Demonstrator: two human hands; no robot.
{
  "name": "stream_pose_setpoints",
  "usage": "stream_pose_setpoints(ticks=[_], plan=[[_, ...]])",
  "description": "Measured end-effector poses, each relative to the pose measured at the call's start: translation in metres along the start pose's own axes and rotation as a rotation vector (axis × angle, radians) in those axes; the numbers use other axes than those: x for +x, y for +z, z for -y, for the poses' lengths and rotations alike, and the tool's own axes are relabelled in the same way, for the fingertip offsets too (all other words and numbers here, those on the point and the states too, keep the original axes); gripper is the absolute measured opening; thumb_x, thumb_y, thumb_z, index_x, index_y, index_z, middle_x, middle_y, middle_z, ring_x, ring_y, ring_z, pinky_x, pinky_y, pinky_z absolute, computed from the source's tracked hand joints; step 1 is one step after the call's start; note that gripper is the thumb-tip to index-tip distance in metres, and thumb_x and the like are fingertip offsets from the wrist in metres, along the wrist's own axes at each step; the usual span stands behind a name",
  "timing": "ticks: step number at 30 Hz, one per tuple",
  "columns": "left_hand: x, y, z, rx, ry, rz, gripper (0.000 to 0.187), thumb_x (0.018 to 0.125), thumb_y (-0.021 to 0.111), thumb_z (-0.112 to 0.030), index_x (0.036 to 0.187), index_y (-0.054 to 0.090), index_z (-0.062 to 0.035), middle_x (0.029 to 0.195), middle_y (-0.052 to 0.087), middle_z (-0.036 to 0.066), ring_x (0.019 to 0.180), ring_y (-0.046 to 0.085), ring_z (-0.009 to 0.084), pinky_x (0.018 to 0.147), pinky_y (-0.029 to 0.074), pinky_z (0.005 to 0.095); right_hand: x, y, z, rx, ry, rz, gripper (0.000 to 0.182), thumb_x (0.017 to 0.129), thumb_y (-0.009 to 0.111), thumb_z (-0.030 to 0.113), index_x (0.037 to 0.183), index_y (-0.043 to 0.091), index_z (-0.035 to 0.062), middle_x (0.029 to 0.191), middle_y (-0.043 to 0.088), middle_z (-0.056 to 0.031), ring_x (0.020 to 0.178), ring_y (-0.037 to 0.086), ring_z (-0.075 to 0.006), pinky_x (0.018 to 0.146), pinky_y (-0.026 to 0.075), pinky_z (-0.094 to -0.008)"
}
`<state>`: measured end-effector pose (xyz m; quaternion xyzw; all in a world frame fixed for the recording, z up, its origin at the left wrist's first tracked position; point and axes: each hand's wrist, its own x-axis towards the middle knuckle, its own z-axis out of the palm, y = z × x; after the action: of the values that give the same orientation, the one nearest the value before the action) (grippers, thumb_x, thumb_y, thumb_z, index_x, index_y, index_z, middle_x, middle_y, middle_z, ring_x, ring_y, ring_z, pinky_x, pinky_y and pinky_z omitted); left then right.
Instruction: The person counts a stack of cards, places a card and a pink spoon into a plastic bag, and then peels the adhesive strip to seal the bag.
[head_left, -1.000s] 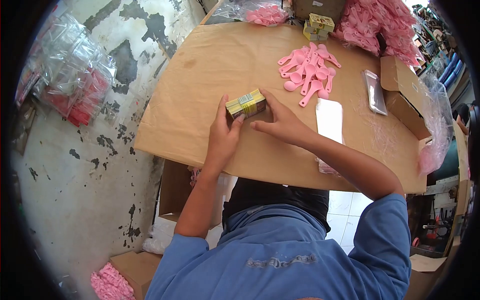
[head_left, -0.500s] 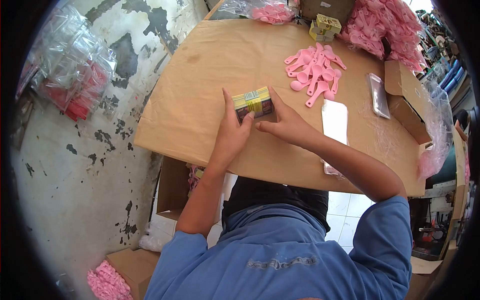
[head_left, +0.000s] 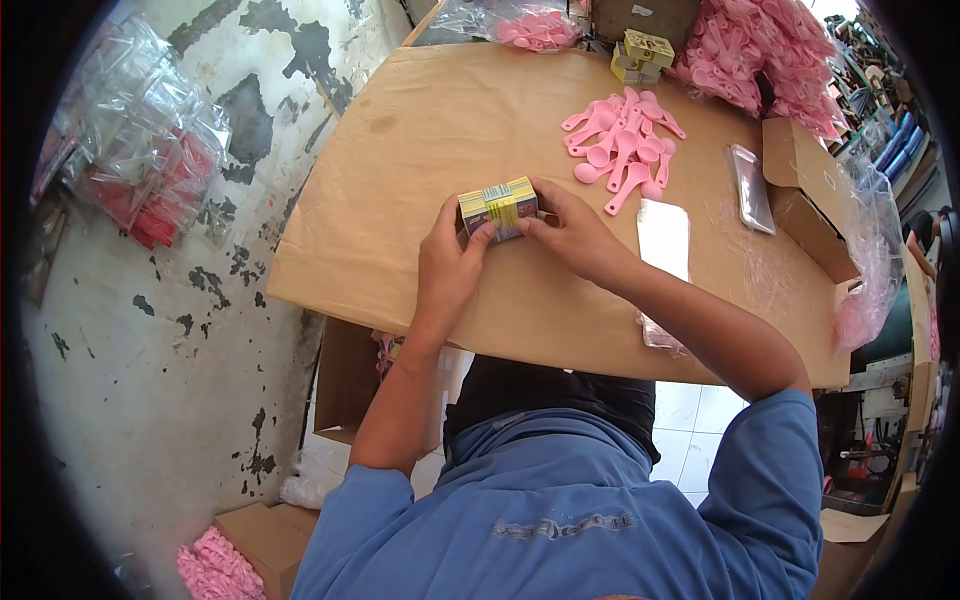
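Observation:
Between my two hands is a small block, yellow on top with a dark printed front and a yellow-green band round its middle; it looks like a banded stack of printed cards (head_left: 499, 205). My left hand (head_left: 452, 248) grips its left end, thumb on the front face. On the other end, my right hand (head_left: 572, 232) has its fingers behind and its thumb against the front. To the right of the hands lie a loose pile of pink measuring spoons (head_left: 625, 145) and a sheaf of clear plastic bags (head_left: 664, 240).
Brown paper or cardboard covers the table (head_left: 400, 150). Yellow printed stacks (head_left: 642, 55) sit at the back beside a large bag of pink spoons (head_left: 755, 60). An opened cardboard box (head_left: 810, 190) and a clear plastic packet (head_left: 750, 188) are at the right. A peeling wall (head_left: 170, 330) borders the left.
My right thumb has come in against the front of the card stack, where it was apart before. Both hands have shifted slightly, and the stack's front is turned a little more upward.

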<state>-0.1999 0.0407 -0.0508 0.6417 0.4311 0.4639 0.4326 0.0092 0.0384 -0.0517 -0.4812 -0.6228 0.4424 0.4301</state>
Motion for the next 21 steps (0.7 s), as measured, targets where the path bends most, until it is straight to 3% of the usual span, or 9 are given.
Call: stream_pose_setpoints(ticks=[4, 9, 16, 21], plan=[[0.002, -0.007, -0.006, -0.293, -0.038, 0.065, 0.048, 0.102, 0.071, -0.011, 0.143, 0.05, 0.0017, 0.122, 0.068, 0.011, 0.111, 0.067, 0.0168, 0.095, 0.056, 0.0318, 0.002, -0.021, 0.023, 0.155, 0.002, 0.107, 0.049, 0.1, 0.073, 0.014, 0.143, 0.057, -0.0038, 0.134, 0.068, -0.014, 0.123, 0.066, -0.0248, 0.106, 0.053, -0.0388], [0.0, 0.006, -0.011, -0.593, -0.031, 0.075, 0.041, 0.102, 0.072, -0.009, 0.138, 0.054, -0.0006, 0.124, 0.068, 0.008, 0.113, 0.065, 0.0145, 0.095, 0.056, 0.0318, -0.007, -0.034, 0.052, 0.169, -0.038, 0.097, 0.047, 0.101, 0.072, 0.013, 0.142, 0.057, -0.004, 0.132, 0.069, -0.0133, 0.124, 0.066, -0.0234, 0.107, 0.053, -0.0382], [-0.003, 0.033, -0.018, -0.46, 0.184, -0.01, 0.042, 0.102, 0.072, -0.007, 0.138, 0.052, 0.0005, 0.125, 0.066, 0.008, 0.113, 0.065, 0.0143, 0.098, 0.057, 0.0326, -0.025, -0.024, 0.054, 0.074, -0.193, -0.073, 0.05, 0.104, 0.067, 0.01, 0.148, 0.052, -0.0054, 0.134, 0.067, -0.0144, 0.126, 0.065, -0.0226, 0.113, 0.05, -0.0383], [-0.007, 0.053, -0.028, -0.384, 0.28, -0.133, 0.039, 0.103, 0.07, -0.007, 0.136, 0.052, 0.0024, 0.124, 0.065, 0.009, 0.115, 0.064, 0.0154, 0.099, 0.058, 0.0319, -0.043, -0.011, 0.063, 0.003, -0.233, -0.248, 0.054, 0.102, 0.067, 0.008, 0.152, 0.05, -0.0029, 0.129, 0.069, -0.0182, 0.123, 0.067, -0.0225, 0.11, 0.05, -0.0371]])
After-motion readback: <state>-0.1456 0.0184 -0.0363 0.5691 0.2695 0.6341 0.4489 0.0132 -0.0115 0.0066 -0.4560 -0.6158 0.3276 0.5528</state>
